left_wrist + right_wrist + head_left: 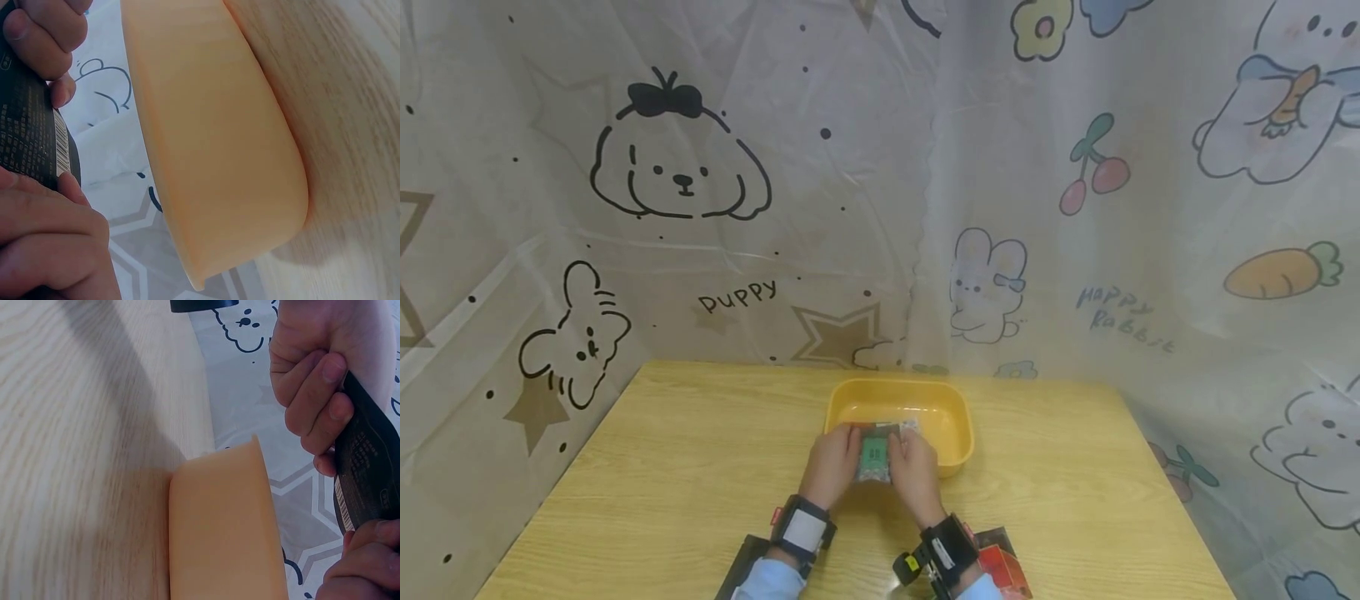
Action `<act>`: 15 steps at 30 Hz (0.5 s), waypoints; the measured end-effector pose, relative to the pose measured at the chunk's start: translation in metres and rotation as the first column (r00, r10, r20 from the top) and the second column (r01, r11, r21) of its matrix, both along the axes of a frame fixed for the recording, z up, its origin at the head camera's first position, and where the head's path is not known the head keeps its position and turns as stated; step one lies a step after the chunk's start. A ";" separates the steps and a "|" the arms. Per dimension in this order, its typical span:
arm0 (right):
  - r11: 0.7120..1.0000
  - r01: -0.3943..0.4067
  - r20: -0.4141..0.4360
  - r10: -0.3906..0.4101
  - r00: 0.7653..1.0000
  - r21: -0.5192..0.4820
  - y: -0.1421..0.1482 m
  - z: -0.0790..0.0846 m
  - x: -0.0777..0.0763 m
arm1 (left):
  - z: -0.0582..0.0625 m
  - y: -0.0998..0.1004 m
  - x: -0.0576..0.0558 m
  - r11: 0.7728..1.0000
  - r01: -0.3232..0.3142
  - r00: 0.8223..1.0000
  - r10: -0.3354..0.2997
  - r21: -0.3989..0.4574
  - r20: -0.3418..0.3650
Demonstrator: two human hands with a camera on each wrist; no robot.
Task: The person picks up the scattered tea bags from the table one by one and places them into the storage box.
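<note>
A wood-grained table [700, 467] spreads below the fingers. On it, a yellow tub [957, 446] stands just beyond and below the fingertips. The left hand [830, 467] and right hand [917, 475] grip 1 packet [25, 131] by opposite sides, so it lies between the 2 sets of fingers, off the table. Its green label [874, 452] shows between the thumbs; its barcode [61, 142], between curled fingers.

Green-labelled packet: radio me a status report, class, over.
Left hand, right hand: both holding green-labelled packet. Packet higher than rim of yellow tub. Nothing visibly blocking.
</note>
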State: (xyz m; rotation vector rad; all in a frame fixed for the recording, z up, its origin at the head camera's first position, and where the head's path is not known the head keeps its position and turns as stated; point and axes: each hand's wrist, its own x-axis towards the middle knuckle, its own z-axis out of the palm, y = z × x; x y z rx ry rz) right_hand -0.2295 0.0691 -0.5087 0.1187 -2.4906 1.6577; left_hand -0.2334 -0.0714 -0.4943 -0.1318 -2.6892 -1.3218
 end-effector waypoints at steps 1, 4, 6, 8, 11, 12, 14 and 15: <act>1.000 -0.001 -0.002 0.001 1.000 0.002 0.000 0.000 -0.001 | 0.000 0.000 -0.001 1.000 -0.001 1.000 0.001 0.000 0.006; 1.000 -0.003 -0.014 0.003 1.000 0.010 0.000 0.001 -0.003 | 0.001 0.000 -0.002 1.000 -0.008 1.000 0.008 0.005 0.025; 1.000 -0.001 -0.009 0.001 1.000 0.013 0.000 0.001 -0.004 | 0.001 0.001 -0.003 1.000 -0.013 1.000 0.013 0.001 0.027; 1.000 0.004 -0.003 -0.004 1.000 0.017 0.000 0.002 -0.006 | 0.002 0.001 -0.005 1.000 -0.016 1.000 0.016 0.000 0.026; 1.000 0.008 -0.003 -0.008 1.000 0.018 0.000 0.001 -0.009 | 0.002 0.002 -0.007 1.000 -0.019 1.000 0.019 -0.002 0.017; 1.000 0.010 -0.004 -0.010 1.000 0.017 0.000 0.001 -0.010 | 0.002 0.002 -0.008 1.000 -0.018 1.000 0.018 -0.001 0.014; 1.000 0.013 -0.006 -0.013 1.000 0.014 0.000 0.001 -0.012 | 0.002 0.002 -0.010 1.000 -0.020 1.000 0.020 -0.006 0.005; 1.000 0.015 -0.012 -0.015 1.000 0.015 0.000 0.001 -0.013 | 0.002 0.002 -0.011 1.000 -0.022 1.000 0.022 -0.015 -0.002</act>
